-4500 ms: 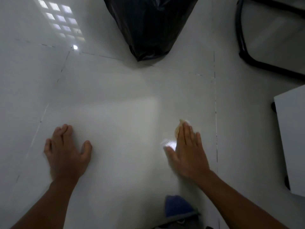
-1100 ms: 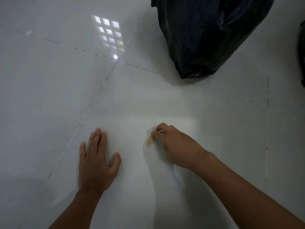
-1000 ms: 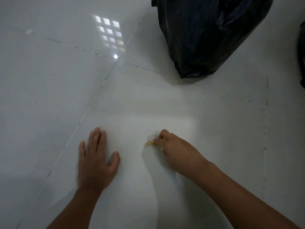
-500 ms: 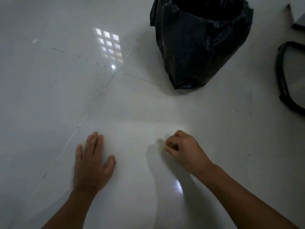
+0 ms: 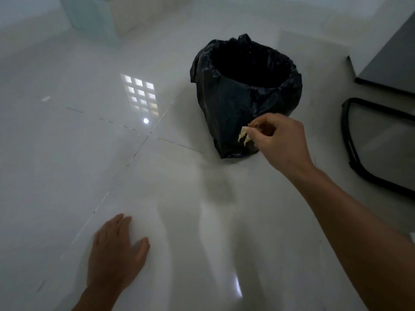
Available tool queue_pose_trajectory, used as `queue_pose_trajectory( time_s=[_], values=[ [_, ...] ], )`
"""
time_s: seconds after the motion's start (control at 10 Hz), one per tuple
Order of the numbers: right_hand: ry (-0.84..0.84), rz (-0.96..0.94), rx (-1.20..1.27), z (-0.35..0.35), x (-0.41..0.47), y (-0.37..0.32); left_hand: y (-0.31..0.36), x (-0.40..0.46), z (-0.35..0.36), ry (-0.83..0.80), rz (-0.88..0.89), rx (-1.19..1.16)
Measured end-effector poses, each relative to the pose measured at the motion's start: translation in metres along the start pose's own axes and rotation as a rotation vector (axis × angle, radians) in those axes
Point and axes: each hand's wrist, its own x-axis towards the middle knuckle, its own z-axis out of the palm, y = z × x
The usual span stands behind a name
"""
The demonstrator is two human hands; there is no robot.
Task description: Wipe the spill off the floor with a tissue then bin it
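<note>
My right hand (image 5: 279, 142) is raised off the floor and pinches a crumpled, yellow-stained tissue (image 5: 244, 136) between thumb and fingers. The tissue hangs in front of the lower side of the bin (image 5: 226, 104), a round bin lined with a black plastic bag, its mouth open and dark inside. My left hand (image 5: 115, 254) lies flat on the glossy white tiled floor (image 5: 67, 164), fingers spread, holding nothing. No stain shows on the floor between my hands.
A black chair base (image 5: 350, 153) curves along the floor at the right, under a dark grey panel (image 5: 390, 66). A white block (image 5: 107, 14) stands at the far top left. A window reflection glares on the tiles left of the bin.
My right hand has lifted off the floor with the tissue bunched in its fingers and moved up to the bin's side. The view has tilted up, showing the bin's open mouth. My left hand stays planted.
</note>
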Motion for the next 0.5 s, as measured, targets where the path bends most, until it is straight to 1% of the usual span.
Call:
queue_pose_trajectory(
  time_s=[0.1, 0.2, 0.3, 0.4, 0.5],
  values=[
    [0.010, 0.028, 0.003, -0.007, 0.015, -0.003, 0.034, 0.037, -0.036, 0.031, 0.067, -0.041],
    [0.077, 0.059, 0.059, -0.015, 0.037, -0.009, 0.083, 0.085, -0.081, 0.090, 0.172, -0.120],
    [0.172, 0.050, 0.081, -0.026, 0.070, -0.017, 0.137, 0.138, -0.123, 0.182, 0.317, -0.179],
    [0.253, -0.008, 0.079, -0.036, 0.105, -0.022, 0.194, 0.186, -0.160, 0.265, 0.468, -0.214],
    [0.230, -0.006, 0.016, -0.045, 0.123, -0.024, 0.238, 0.217, -0.181, 0.192, 0.526, -0.166]
  ],
)
